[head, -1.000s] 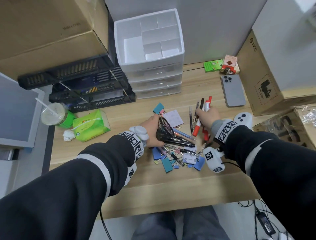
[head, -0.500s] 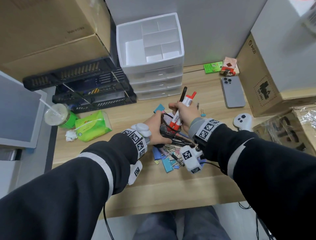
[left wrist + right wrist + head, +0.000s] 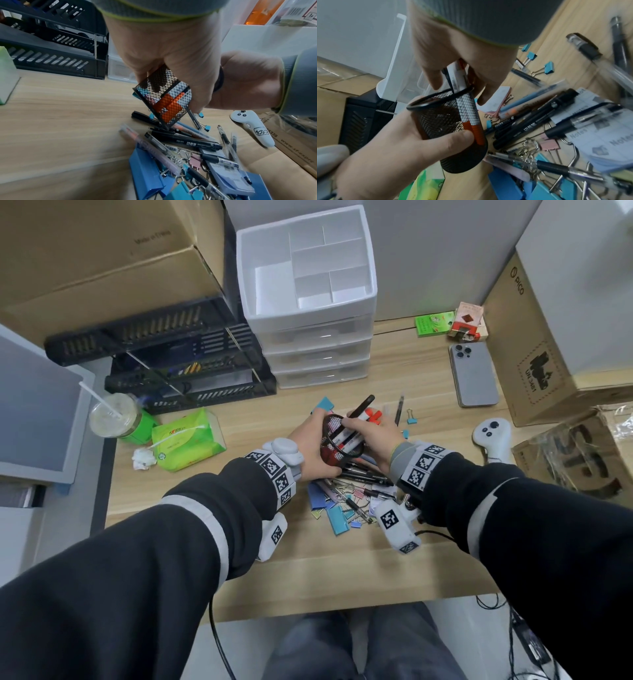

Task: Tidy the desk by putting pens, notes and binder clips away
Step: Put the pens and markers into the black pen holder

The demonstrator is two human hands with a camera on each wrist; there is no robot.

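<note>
My left hand (image 3: pixel 310 451) grips a black mesh pen cup (image 3: pixel 337 440) (image 3: pixel 447 121) (image 3: pixel 164 94), tilted above the desk. My right hand (image 3: pixel 371 433) (image 3: pixel 462 56) holds red-capped white markers (image 3: pixel 467 112) and a black pen (image 3: pixel 361 405), their lower ends inside the cup. Below lies a pile of black pens (image 3: pixel 187 142), binder clips (image 3: pixel 337 518) (image 3: pixel 547 143) and note pads (image 3: pixel 607 136) on the wooden desk (image 3: pixel 239 542).
A white drawer organiser (image 3: pixel 308 296) with an open divided top stands behind. Black letter trays (image 3: pixel 171 364) and cardboard boxes sit back left. A drink cup (image 3: pixel 113 416), green tissue pack (image 3: pixel 186 440), phone (image 3: pixel 474 374) and white controller (image 3: pixel 491 440) lie around.
My right hand carried the markers and black pen leftward from the pile to the cup and lowered them into it. My left hand lifted and tilted the cup.
</note>
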